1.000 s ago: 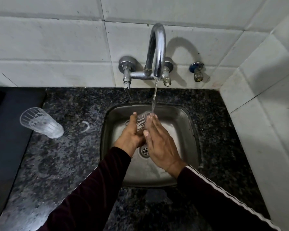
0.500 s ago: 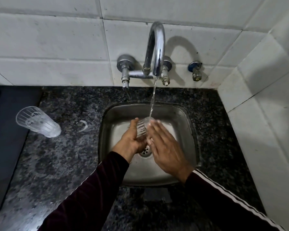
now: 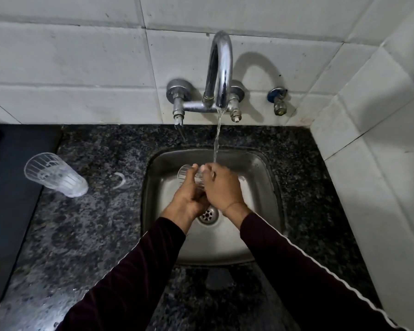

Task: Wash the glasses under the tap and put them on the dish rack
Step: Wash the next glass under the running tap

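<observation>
A clear ribbed glass (image 3: pixel 186 173) is held over the steel sink (image 3: pixel 261 177), its open rim pointing left. My left hand (image 3: pixel 189 199) grips it from below. My right hand (image 3: pixel 221 185) curls over its right side, and the stream from the chrome tap (image 3: pixel 221 68) falls onto those fingers. Most of the glass is hidden between my hands. A second clear ribbed glass (image 3: pixel 55 175) stands on the dark granite counter (image 3: pixel 86 230) to the left of the sink.
A dark flat mat or tray (image 3: pixel 7 187) covers the counter's far left. White tiled walls close the back and the right side. A small valve (image 3: pixel 279 101) sticks out of the wall right of the tap. The sink drain (image 3: pixel 208 215) lies below my hands.
My right hand, laid flat against the glass before, now curls over it. The glass has turned so its rim faces left. Both hands sit slightly lower under the stream.
</observation>
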